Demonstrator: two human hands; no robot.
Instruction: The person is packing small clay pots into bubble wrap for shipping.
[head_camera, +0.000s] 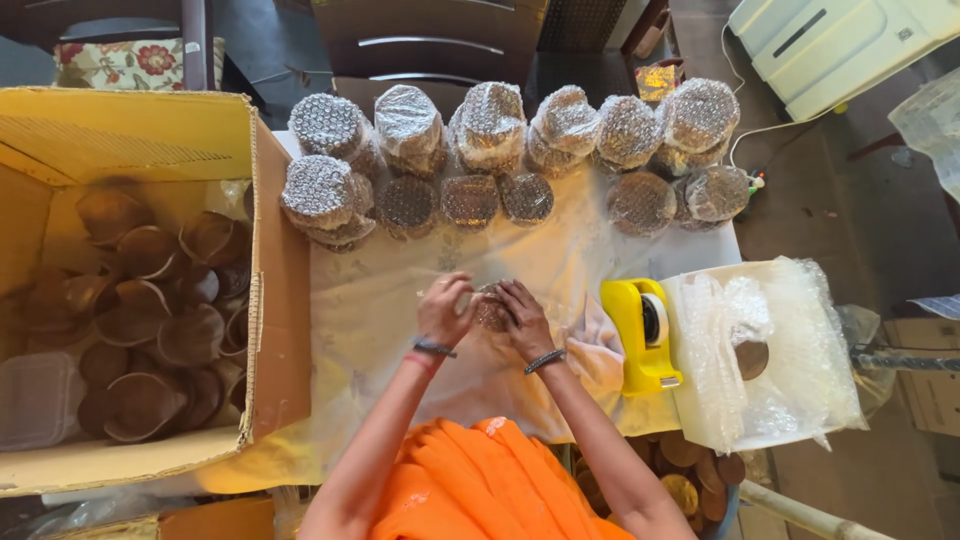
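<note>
Hands at table centre: my left hand (446, 308) and right hand (522, 318) are both closed around 1 small round wrapped disc (490, 308), held between them above the white cloth (380, 310). Yellow tape dispenser (643, 335) sits just right; wrapped stacks (490, 125) line the far edge; cardboard box (150, 140) lies left.
</note>
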